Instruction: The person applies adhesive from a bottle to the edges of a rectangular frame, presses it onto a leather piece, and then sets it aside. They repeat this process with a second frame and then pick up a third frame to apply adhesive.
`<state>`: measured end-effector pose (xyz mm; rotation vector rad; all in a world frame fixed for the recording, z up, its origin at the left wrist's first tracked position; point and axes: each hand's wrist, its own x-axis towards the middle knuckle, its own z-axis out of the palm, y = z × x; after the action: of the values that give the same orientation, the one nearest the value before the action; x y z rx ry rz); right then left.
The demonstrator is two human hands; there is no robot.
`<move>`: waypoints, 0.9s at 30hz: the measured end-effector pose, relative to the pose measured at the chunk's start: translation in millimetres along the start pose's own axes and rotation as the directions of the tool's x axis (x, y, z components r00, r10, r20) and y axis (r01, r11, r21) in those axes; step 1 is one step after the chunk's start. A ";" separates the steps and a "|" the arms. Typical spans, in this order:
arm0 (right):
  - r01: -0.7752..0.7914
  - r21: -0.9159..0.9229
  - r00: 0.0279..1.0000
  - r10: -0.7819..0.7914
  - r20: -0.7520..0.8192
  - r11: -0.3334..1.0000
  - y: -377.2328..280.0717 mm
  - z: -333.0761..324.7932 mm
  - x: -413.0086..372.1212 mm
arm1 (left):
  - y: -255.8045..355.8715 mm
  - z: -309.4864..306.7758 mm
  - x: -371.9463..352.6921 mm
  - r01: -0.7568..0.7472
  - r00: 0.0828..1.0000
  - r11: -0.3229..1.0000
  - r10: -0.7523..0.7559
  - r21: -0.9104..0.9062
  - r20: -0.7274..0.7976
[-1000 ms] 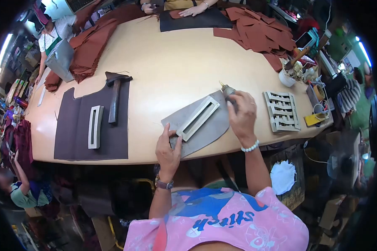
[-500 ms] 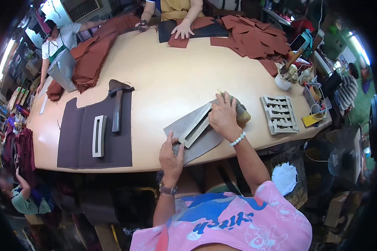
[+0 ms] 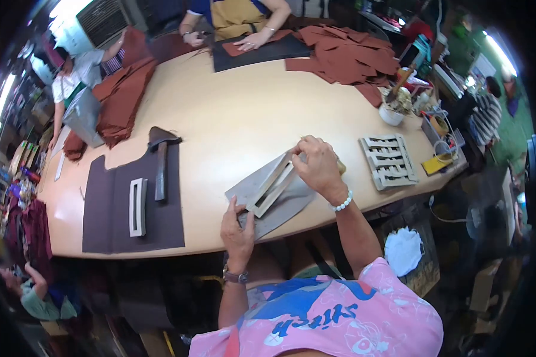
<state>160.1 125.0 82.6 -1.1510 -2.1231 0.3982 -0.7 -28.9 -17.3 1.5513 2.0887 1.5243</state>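
Having shifted inward, the right hand (image 3: 319, 169), its grip unclear, is curling over the far end of the pale, slotted rectangular frame (image 3: 275, 193) on the grey sheet (image 3: 292, 200), the left hand (image 3: 238, 233) spreading thumb and finger beside its near end, both apparently steadying it.

Single head-worn view from above the wearer's pink shirt (image 3: 339, 318), facing forward and down across the table (image 3: 226, 113), left hand (image 3: 237, 234) and right hand (image 3: 320, 171) near, mid-frame, another person (image 3: 235, 22) farther off at the top, wide, curved, dark rounded edges
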 end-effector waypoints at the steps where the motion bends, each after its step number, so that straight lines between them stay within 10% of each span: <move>1: -0.071 0.161 0.997 0.076 -0.019 0.984 5.6 -7.2 -2.1 | -2.2 1.2 0.1 0.000 1.000 1.000 0.000 -0.009 0.011; 8: -0.139 0.859 0.722 0.644 -0.252 0.493 86.4 -67.9 -64.6 | -10.2 5.1 -1.0 0.034 0.999 0.996 -0.034 -0.085 0.012; 13: 0.010 0.914 0.522 0.778 -0.350 0.405 133.2 -98.5 -113.4 | -5.6 6.0 -1.2 0.073 0.997 0.990 -0.073 -0.117 0.005; 27: -0.225 0.858 0.416 0.842 -0.343 0.461 169.2 -92.9 -134.7 | -0.4 2.6 0.0 0.060 0.998 0.994 -0.058 -0.088 0.019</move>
<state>379.5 104.1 0.1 -1.2367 -0.5780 0.8119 0.6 -27.2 -18.8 1.4538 2.0104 1.5562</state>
